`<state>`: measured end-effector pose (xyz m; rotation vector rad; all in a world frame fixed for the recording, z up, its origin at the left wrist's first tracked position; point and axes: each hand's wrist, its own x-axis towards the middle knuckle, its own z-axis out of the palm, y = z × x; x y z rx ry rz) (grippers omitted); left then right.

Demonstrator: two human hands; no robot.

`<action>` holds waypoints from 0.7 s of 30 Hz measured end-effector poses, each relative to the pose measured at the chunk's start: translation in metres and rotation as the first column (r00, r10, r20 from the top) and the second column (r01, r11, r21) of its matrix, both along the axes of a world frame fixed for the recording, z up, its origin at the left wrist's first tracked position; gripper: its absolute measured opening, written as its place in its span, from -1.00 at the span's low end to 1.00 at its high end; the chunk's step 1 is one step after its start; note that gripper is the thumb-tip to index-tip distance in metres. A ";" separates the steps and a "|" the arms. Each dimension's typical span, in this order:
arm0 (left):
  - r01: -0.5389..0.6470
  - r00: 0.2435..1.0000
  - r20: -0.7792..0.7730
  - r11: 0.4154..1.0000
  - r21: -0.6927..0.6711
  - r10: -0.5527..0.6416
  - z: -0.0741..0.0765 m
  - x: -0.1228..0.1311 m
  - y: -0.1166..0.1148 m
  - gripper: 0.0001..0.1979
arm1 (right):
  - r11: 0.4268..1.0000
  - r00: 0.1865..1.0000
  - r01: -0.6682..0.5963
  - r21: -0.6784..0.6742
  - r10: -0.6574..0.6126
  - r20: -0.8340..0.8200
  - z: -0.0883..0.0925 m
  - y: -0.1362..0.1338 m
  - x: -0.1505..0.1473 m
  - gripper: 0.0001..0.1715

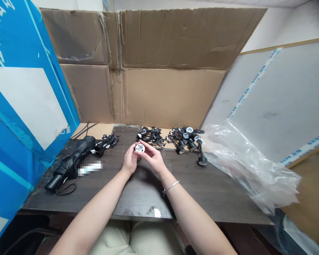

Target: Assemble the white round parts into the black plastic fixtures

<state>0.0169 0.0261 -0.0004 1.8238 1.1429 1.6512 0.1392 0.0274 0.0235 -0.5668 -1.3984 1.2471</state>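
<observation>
Both of my hands meet over the middle of the dark table. My left hand and my right hand are closed together on a small round part with a white face, held face up between the fingertips. A silver bracelet circles my right wrist. Just behind the hands lie two heaps of similar small black lamp-like parts, one heap at centre and a bigger heap to the right.
A folded black umbrella lies at the left, with a small black part beside it. Crumpled clear plastic covers the right side. Cardboard walls the back; a blue panel stands left, a grey board right.
</observation>
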 end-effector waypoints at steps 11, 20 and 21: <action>-0.045 0.997 -0.062 0.999 -0.010 0.044 0.004 0.003 -0.003 -0.48 | 0.997 0.997 0.074 0.027 -0.075 0.018 -0.001 0.001 0.000 -0.56; -0.081 0.979 -0.185 0.995 0.060 0.091 0.006 0.006 -0.004 -0.60 | 0.969 0.970 0.244 0.043 -0.244 -0.006 -0.003 -0.004 -0.012 -0.70; -0.079 0.978 -0.189 0.995 0.065 0.090 0.005 0.007 -0.004 -0.61 | 0.966 0.968 0.252 0.051 -0.253 -0.001 -0.003 -0.004 -0.012 -0.71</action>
